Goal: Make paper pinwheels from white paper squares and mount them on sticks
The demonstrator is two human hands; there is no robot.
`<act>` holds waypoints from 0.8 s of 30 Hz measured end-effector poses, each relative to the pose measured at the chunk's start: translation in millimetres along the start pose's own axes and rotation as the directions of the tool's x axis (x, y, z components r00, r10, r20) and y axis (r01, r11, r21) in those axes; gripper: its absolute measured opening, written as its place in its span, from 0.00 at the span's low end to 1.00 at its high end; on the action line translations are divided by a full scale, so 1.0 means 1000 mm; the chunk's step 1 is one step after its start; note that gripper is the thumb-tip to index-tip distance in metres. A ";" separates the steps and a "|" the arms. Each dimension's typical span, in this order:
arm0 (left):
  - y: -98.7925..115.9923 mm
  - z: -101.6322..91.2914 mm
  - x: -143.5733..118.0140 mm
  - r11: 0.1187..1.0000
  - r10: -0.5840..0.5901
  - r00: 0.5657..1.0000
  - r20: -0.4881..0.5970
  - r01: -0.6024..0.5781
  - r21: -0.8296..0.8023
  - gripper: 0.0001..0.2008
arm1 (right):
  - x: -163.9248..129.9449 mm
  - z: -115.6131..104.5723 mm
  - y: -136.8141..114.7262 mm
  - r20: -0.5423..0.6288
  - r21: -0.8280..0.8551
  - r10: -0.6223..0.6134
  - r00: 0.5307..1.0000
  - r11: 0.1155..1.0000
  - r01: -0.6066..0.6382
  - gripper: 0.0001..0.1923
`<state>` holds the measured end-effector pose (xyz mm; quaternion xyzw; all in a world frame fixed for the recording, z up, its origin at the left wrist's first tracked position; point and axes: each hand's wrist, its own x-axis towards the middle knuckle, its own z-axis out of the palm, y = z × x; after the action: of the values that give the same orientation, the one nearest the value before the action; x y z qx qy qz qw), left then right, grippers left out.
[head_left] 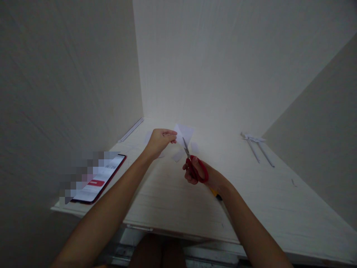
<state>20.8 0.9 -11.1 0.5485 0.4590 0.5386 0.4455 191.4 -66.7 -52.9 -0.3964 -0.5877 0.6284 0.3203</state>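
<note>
Your right hand has its grip closed around the red-handled scissors, blades parted and pointing away from you. Just beyond the scissors is the thin sheet of white paper, its left edge pinched in the grip of your left hand. One blade overlaps the sheet in view; you cannot tell whether it is biting. Paper scraps lie on the bench close around the scissors' tips. Nearer you than the scissors, a yellow-and-black handle shows partly behind your right forearm. Well left of the scissors lies a smartphone, screen lit; well right, a white paper-stick assembly.
</note>
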 end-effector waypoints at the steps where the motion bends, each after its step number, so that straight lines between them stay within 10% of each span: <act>1: 0.000 0.000 0.000 1.000 0.003 1.000 0.001 -0.003 0.004 0.07 | 0.000 0.000 0.000 -0.006 -0.011 0.003 1.000 1.000 -0.003 0.32; 24: -0.003 0.000 0.001 1.000 0.002 1.000 0.001 -0.002 -0.007 0.07 | 0.003 -0.004 0.007 -0.040 -0.029 0.031 0.999 0.999 -0.032 0.28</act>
<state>20.3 2.2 -14.0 0.5474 0.4564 0.5404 0.4472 193.5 -63.1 -59.9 -0.4228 -0.5840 0.6167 0.3161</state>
